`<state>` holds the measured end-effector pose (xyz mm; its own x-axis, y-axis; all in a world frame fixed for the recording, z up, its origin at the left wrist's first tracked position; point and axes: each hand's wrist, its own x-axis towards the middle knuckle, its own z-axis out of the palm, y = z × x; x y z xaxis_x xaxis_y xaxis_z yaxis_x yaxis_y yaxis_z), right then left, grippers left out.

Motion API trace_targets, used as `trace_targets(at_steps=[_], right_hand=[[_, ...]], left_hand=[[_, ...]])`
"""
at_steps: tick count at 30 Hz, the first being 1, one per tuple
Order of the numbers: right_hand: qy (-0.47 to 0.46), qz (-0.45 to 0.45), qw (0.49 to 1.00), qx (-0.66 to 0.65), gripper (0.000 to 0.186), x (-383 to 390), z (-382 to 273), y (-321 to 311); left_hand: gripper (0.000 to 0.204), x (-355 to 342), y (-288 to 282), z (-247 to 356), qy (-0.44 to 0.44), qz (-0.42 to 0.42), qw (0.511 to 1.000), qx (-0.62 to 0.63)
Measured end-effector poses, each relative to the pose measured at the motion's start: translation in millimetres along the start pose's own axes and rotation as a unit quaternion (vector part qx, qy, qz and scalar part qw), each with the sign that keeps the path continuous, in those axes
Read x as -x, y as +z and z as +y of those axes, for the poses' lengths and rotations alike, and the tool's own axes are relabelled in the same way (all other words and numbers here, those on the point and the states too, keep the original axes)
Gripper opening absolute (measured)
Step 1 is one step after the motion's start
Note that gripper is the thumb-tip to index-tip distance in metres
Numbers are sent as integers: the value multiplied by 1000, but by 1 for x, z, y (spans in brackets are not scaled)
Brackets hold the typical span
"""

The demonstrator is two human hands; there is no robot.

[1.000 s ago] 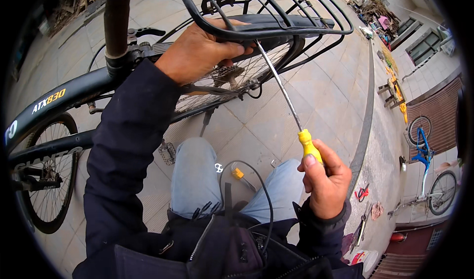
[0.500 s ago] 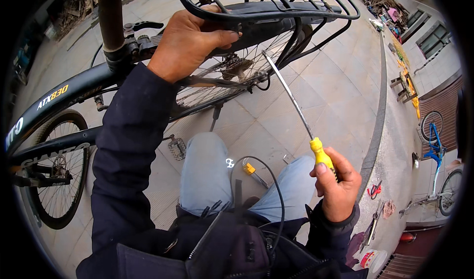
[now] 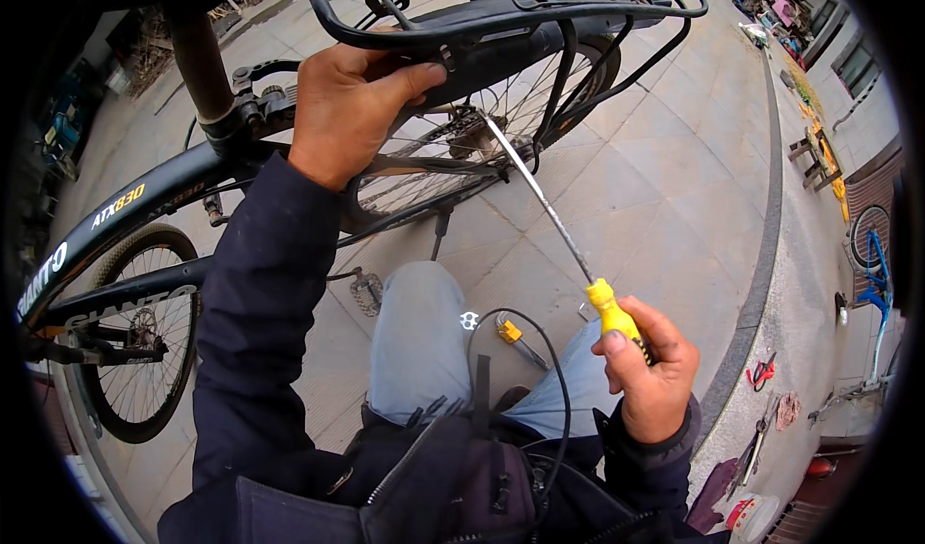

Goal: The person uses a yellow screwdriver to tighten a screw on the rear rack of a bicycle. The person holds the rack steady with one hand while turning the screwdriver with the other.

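In the head view, the bike [image 3: 217,141] runs from 9 o'clock up to 1 o'clock, with its rear wheel [image 3: 613,67] whole at the upper end. The rack [image 3: 511,20] sits at 12 to 1 o'clock above that wheel, and the black mudguard [image 3: 491,60] lies just beneath it; judged by this, the main parts are in place.

At 11 o'clock the left hand [image 3: 347,110] is clamped on the mudguard's near end, thumb in front, other fingers partly hidden. Whether a fastener is also pinched there, I cannot tell. At 4 o'clock the right hand [image 3: 657,371] is closed around the yellow handle of the screwdriver [image 3: 604,301], whose shaft points toward 11 o'clock. Its tip shows in front of the sprockets [image 3: 472,141], below and apart from the left thumb, and sits in no screw that shows.

So no turning appears under way, and the part under the left hand seems unfinished. How tight the rack's joints are is too small to tell. A second yellow tool [image 3: 509,332] lies on the ground at 5 o'clock, in neither hand.
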<state>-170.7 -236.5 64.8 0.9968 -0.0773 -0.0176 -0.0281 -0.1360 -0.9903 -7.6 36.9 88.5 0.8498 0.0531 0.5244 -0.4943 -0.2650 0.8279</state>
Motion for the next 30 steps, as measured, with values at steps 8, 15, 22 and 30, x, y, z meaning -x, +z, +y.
trace_targets(at_steps=[8, 15, 22, 30], right_hand=[[37, 3, 999, -38, 30, 0, 5, -3], [53, 11, 997, -56, 31, -3, 10, -8], [22, -5, 999, -31, 34, -6, 23, -12], [-10, -33, 999, -34, 36, -9, 29, -7]], left_hand=[[19, 8, 6, 3, 17, 27, 997, -72], [22, 6, -3, 0, -4, -21, 1000, 3], [22, 8, -6, 2, -5, -15, 999, 46], [24, 8, -10, 1, 1, -25, 999, 26]])
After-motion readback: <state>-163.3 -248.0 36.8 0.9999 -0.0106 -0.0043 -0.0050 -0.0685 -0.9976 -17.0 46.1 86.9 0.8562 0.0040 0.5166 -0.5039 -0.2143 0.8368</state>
